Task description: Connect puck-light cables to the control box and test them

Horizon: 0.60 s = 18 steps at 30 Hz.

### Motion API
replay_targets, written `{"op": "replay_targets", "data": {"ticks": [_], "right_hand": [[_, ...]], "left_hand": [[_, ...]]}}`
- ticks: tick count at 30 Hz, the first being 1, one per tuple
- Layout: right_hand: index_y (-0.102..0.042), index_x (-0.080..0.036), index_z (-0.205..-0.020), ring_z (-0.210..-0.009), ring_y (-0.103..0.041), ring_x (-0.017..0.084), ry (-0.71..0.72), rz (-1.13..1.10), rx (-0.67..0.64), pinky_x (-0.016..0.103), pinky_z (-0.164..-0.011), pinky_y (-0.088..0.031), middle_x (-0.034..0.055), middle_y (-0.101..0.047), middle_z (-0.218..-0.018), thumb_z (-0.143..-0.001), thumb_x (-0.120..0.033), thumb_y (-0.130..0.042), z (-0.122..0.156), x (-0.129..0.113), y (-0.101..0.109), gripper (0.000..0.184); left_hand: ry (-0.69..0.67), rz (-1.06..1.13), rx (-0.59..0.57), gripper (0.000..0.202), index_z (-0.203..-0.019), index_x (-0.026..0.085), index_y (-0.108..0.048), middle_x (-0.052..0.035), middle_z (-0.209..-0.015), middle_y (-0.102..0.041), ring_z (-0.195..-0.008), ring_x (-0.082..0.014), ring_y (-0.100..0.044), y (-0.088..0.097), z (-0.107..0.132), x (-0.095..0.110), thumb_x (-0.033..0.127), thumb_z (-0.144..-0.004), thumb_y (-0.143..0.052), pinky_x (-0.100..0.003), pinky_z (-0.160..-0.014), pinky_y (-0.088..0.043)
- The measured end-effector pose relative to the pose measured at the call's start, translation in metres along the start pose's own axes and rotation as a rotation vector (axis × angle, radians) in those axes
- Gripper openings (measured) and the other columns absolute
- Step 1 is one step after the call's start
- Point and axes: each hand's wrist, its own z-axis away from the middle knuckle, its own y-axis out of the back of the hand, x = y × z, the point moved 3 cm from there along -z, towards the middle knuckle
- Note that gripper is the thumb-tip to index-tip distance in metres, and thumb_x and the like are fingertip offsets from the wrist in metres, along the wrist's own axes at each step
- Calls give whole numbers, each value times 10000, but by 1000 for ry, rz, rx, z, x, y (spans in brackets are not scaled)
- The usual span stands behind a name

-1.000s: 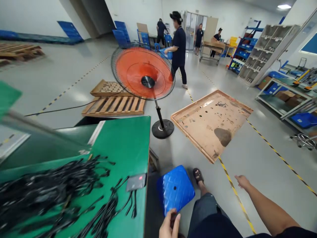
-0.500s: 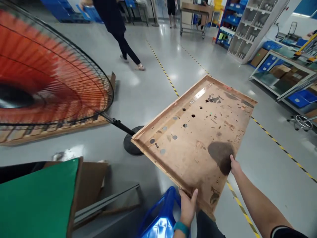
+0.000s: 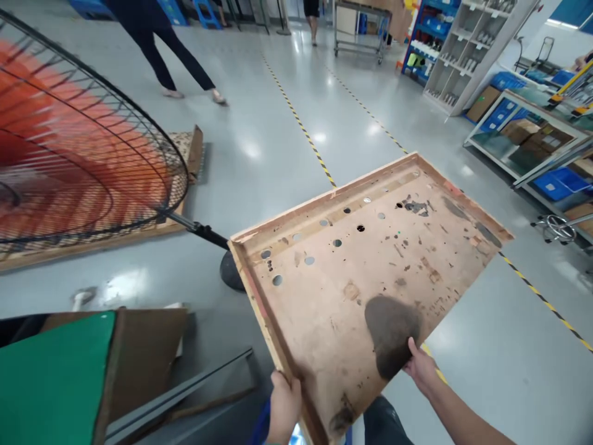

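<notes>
A large shallow wooden tray (image 3: 324, 309) hangs in the air before me, held at two places. It has raised rims on three visible sides, two rows of round holes and a big dark stain near its right edge. My left hand (image 3: 284, 405) grips the left rim near its lower end, thumb on top. My right hand (image 3: 420, 366) pinches the lower right edge beside the stain, with its fingers hidden underneath. The tray's far left corner is close to the pole of a standing fan (image 3: 185, 224).
Left of me stand a green-topped panel (image 3: 55, 377) and a cardboard box (image 3: 147, 346). A blue stool is mostly hidden under the tray. A person (image 3: 157, 43) walks at the upper left. Shelves (image 3: 456, 55) and a workbench (image 3: 528, 136) line the right. Striped tape (image 3: 301, 123) marks the floor.
The tray has turned clockwise, its near end shifting left and its far right corner moving right and down. Both hands moved left and downward with it. The walking person moved left.
</notes>
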Motion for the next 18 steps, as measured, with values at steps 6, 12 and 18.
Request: {"op": "replay_targets", "data": {"ticks": [6,12,18], "right_hand": [[-644,-125,-1047,-818,-763,269,-159,46,-108,329,-738,-613,175,-763,-917,-848,-744,-708,39,76,-8,653],[-582,-104,-1027,-776,-758,242,-188,124,-83,255,-613,-560,156,-725,-822,-1031,-639,-502,79,120,-16,541],[-576,-99,-954,-692,-720,189,-216,112,-86,216,-555,-509,126,-694,-785,-1046,-630,-465,111,145,-26,549]], "left_hand": [[79,-158,48,59,-990,241,-396,-90,-753,-670,-728,-321,-727,53,-17,-12,253,-969,-449,-358,-656,-533],[63,-234,4,342,-1286,92,-491,-264,-1086,-728,-966,-382,-746,86,-12,-25,268,-1011,-390,-441,-843,-587],[28,25,350,516,-1427,180,-532,-167,-1322,-689,-1215,-359,-674,89,96,-151,412,-975,-444,-471,-1014,-585]]}}
